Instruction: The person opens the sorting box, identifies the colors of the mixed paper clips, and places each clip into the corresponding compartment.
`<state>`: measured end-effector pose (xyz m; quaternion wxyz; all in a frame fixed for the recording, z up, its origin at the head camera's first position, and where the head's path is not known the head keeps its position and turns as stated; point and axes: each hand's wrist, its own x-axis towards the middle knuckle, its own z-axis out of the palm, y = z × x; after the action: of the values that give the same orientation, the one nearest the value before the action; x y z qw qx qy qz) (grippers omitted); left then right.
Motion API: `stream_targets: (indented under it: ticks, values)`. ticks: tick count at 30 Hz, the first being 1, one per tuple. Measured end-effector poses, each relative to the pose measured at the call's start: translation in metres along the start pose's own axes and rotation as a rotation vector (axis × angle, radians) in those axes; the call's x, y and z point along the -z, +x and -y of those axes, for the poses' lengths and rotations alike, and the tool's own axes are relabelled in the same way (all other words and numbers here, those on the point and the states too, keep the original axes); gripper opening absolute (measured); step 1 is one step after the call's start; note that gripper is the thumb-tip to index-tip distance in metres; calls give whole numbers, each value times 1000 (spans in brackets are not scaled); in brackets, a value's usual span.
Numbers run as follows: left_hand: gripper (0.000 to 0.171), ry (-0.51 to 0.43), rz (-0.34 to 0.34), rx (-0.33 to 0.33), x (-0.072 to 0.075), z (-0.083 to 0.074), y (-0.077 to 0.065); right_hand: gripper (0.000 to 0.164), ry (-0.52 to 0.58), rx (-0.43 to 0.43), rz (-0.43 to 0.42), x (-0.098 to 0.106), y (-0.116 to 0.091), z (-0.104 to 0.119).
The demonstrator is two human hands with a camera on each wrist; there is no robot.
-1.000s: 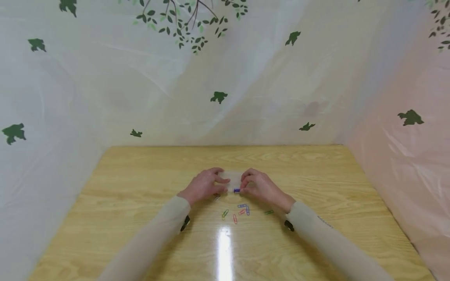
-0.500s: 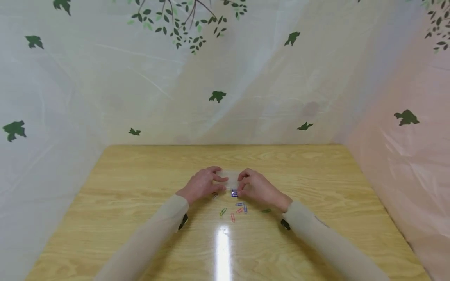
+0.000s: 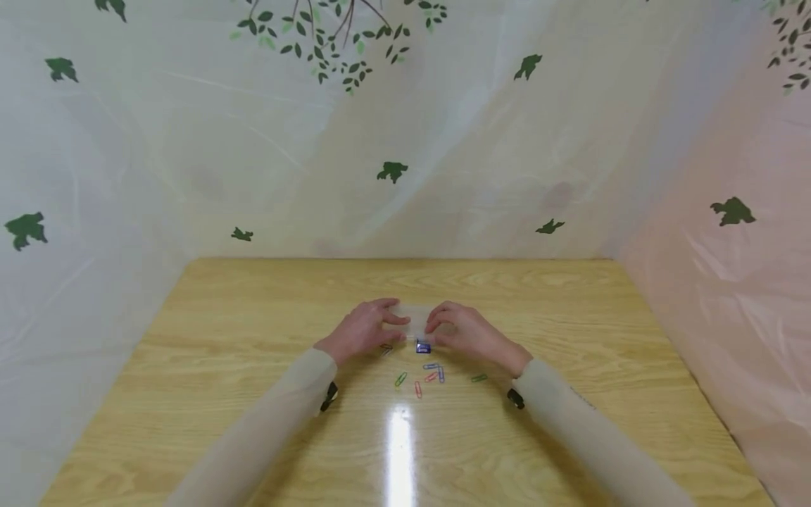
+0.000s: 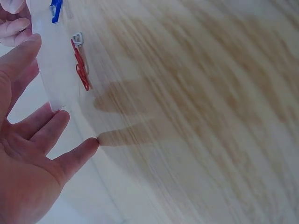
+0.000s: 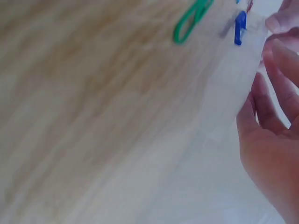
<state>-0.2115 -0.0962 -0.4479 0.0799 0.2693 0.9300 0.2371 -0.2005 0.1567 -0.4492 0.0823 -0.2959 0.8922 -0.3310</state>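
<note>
Between the hands is a clear, whitish, sheet-like piece [image 3: 415, 317]; its thickness is hard to tell. A small blue clip [image 3: 423, 346] sits at its near edge, also seen from the side in the right wrist view as a blue clip [image 5: 240, 28]. My left hand [image 3: 364, 329] holds the clear piece at its left side, thumb near and fingers spread toward the far corner. With fingers bent, my right hand [image 3: 474, 334] holds the right side, its thumb beside the blue clip. The fingertips partly hide the edges.
Several coloured paper clips lie on the wooden table [image 3: 253, 394] nearer the person: a yellow-green one [image 3: 400, 379], a red one [image 3: 418, 389], a blue one [image 3: 441, 374] and a green one [image 3: 479, 378]. A patterned white sheet [image 3: 304, 176] stands behind the table.
The blue clip, first a thin bar at the right fingertips, now shows a broader face. My right thumb has shifted off it to the side. The left hand keeps nearly the same place.
</note>
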Motion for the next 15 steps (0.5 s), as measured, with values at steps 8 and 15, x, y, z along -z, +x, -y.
stream_targets:
  ticks: [8,15]
  values:
    - [39,15,23,-19,0,-5,-3,22,-60,46,36,8,-8,-1]
    - [40,-8,31,16,-2,-7,-6,32,-144,49,34,14,-20,1]
